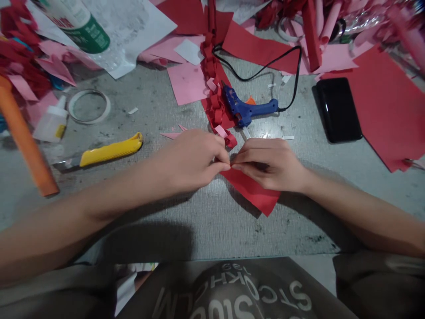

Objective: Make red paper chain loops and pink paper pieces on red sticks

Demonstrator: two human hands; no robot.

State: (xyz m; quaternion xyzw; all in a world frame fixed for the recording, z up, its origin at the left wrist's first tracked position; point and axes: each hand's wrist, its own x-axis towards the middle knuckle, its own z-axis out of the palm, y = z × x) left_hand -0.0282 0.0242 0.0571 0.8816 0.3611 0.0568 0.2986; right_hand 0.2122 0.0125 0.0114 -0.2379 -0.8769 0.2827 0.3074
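Note:
Both hands meet near the middle of the table, pinching one piece of red paper (257,192) at its upper left end. My left hand (195,159) has thumb and fingers closed on that end. Touching it from the other side, my right hand (270,164) grips the paper's upper edge with its fingertips pressed together. The rest of the sheet hangs toward me, a corner pointing down. Just beyond the fingers lies a curled red and pink paper chain (216,106). A blue hot glue gun (247,106) rests beside the chain, its black cord looping behind it.
On the left lie a yellow utility knife (111,149), a tape roll (89,106), a small glue bottle (51,122) and an orange strip (28,141). A green and white can (84,29) stands behind. At right, a black case (341,110) sits by red sheets (392,106).

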